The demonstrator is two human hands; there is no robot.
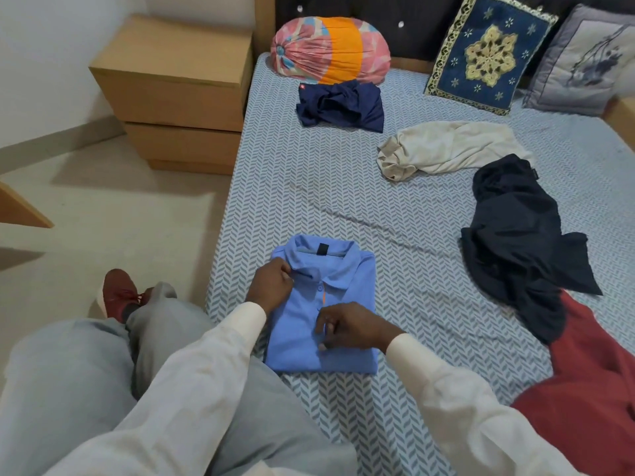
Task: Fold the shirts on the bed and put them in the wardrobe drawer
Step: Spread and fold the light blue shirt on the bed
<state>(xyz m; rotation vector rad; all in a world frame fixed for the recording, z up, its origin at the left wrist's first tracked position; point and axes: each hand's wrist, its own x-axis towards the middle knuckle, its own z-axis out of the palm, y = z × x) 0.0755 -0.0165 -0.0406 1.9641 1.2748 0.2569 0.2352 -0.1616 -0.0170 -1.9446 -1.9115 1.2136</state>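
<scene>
A blue polo shirt (347, 290) lies folded into a rectangle near the bed's front left edge, collar away from me. My left hand (269, 285) pinches the collar's left side. My right hand (347, 326) rests on the button placket, fingers curled on the fabric. Unfolded on the bed (343, 187) lie a navy shirt (340, 104) at the back, a cream shirt (443, 149) to the right, a black shirt (515, 242) beside it, and a red shirt (591, 383) at the right front edge.
A wooden bedside cabinet (175, 94) with two drawers stands left of the bed. A pink and orange bolster (330, 49), a blue patterned cushion (488, 53) and a grey cushion (584, 60) lean on the headboard. My grey-trousered legs and red shoe (118, 293) sit at lower left.
</scene>
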